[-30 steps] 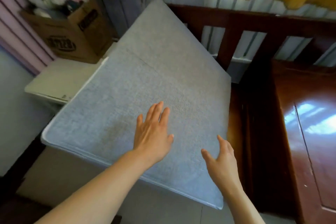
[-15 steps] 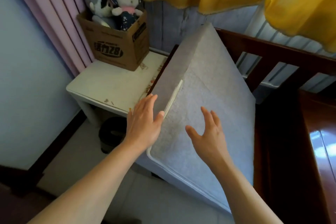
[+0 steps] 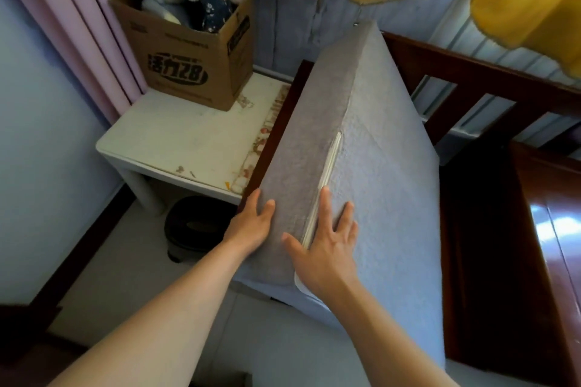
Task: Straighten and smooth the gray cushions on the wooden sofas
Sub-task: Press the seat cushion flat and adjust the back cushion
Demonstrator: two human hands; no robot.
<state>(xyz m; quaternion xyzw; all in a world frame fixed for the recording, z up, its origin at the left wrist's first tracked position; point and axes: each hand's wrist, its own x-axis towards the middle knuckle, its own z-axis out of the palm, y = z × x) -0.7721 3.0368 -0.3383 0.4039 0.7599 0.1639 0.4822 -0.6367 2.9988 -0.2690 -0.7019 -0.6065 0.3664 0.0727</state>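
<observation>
1. The wooden sofa [image 3: 471, 78] stood beyond and to the right of our hands, its dark slatted back running off behind the cushion and its glossy seat boards bare on the far right.
2. The gray cushion [image 3: 386, 185] was tipped up on edge against that frame, leaning away from us, with its broad face to the right of our hands and its narrow side panel to the left. A pale seam ran along the corner between the two.
3. The white desk [image 3: 176, 141] sat ahead and to the left of our left hand, carrying a cardboard box [image 3: 191, 63] of soft toys.
4. Our right hand [image 3: 323, 248] lay spread flat over the seam, fingers on the broad face and thumb on the side panel, pressing, not pinching.
5. Our left hand [image 3: 251, 223] rested on the side panel with fingers straight and slightly apart, steadying it.
6. We judged the work only partly done: the cushion was not yet lying flat on the seat, so lowering, squaring and smoothing it remained.
</observation>
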